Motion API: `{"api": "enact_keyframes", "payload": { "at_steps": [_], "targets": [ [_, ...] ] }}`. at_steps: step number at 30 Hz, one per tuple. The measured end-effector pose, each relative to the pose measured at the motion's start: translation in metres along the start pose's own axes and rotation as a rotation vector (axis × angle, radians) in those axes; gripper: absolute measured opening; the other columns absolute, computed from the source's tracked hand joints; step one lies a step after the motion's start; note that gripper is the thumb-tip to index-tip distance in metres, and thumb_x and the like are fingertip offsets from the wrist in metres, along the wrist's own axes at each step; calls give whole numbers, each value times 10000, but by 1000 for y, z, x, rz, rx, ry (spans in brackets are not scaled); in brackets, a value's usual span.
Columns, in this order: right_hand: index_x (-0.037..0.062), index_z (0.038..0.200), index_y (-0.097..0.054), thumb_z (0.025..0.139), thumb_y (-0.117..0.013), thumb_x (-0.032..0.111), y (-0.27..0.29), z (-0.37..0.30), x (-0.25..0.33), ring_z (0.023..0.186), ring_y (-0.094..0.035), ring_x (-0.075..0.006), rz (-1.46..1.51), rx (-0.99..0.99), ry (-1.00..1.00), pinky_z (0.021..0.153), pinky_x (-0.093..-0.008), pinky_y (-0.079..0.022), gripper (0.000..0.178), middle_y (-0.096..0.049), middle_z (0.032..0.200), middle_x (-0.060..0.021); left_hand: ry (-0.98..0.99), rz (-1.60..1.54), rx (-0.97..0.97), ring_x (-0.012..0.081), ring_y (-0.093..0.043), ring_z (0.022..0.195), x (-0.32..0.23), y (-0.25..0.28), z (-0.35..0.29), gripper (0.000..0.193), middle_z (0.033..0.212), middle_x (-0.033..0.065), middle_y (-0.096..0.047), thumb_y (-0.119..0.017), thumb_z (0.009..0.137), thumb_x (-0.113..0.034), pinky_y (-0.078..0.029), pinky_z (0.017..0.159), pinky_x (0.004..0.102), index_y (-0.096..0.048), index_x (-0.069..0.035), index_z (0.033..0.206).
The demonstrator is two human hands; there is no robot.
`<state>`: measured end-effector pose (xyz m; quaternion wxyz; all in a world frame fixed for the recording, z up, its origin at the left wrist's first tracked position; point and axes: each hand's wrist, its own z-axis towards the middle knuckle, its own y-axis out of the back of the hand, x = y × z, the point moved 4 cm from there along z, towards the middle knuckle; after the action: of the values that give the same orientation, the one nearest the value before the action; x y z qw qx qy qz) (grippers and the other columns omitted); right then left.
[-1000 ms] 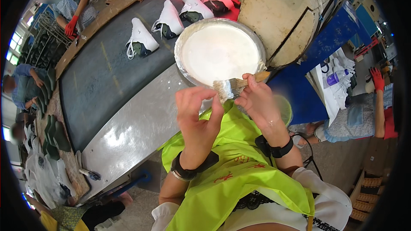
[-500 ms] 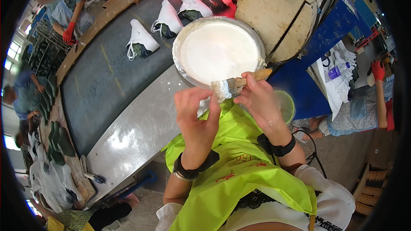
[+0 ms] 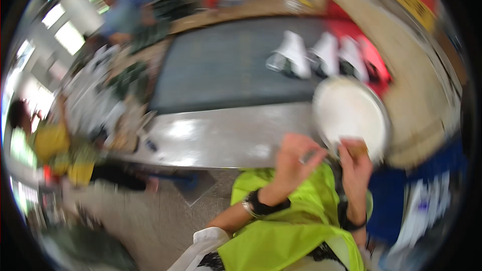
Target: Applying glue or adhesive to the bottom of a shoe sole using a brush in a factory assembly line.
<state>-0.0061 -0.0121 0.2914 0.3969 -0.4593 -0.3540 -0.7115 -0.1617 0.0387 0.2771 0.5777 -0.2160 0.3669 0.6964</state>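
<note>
My right hand is closed around a paintbrush, whose wooden handle shows at the fingertips; blur hides its bristles. It is over the near edge of a round pan of white liquid. To its left, my left hand is closed, thumb and fingers curled together above the metal table edge. Whatever it pinches, if anything, is too smeared to make out. Beyond the pan, white shoe uppers with dark soles stand in a row, the leftmost shoe on a dark conveyor belt.
The dark belt runs behind a shiny metal ledge. A cream-coloured machine housing closes off the right, with red light beside it. Plastic bags lie at the left. A person in yellow and other workers are beyond.
The view has swung left, smearing the picture, so the pan and shoes now appear farther right. The brush stays in my right hand. My left hand appears farther from the brush.
</note>
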Motion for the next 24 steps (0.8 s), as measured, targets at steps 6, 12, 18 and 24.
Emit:
{"api": "enact_keyframes", "payload": {
  "at_steps": [6,12,18,24],
  "targets": [
    [-26,903,-597,850,-551,-31,-31,10,2,779,-455,-119,-148,330,143,677,-246,-387,71,-503,863,-37,2,110,-90,282,-500,880,-2,26,-7,193,851,82,-533,-716,714,-129,-428,766,368,-564,-51,802],
    [-2,934,-682,860,-623,72,-48,21,20,920,-577,-233,-246,460,222,858,-347,-440,120,-659,957,-103,-63,247,-196,272,-493,878,-9,44,-5,200,870,76,-521,-709,704,-126,-414,756,357,-558,-53,812],
    [5,936,-671,837,-650,25,-56,18,26,861,-574,-215,-212,509,332,783,-317,-467,102,-634,934,-101,-57,309,-189,265,-492,898,-11,52,-11,219,875,75,-514,-713,701,-136,-403,751,358,-553,-51,824],
    [-4,899,-655,850,-639,37,-46,8,18,835,-568,-210,-209,422,281,757,-310,-474,66,-622,915,-97,-109,319,-173,271,-493,898,-19,44,-14,223,879,79,-512,-716,705,-141,-404,756,363,-551,-49,825]
  ]
}}
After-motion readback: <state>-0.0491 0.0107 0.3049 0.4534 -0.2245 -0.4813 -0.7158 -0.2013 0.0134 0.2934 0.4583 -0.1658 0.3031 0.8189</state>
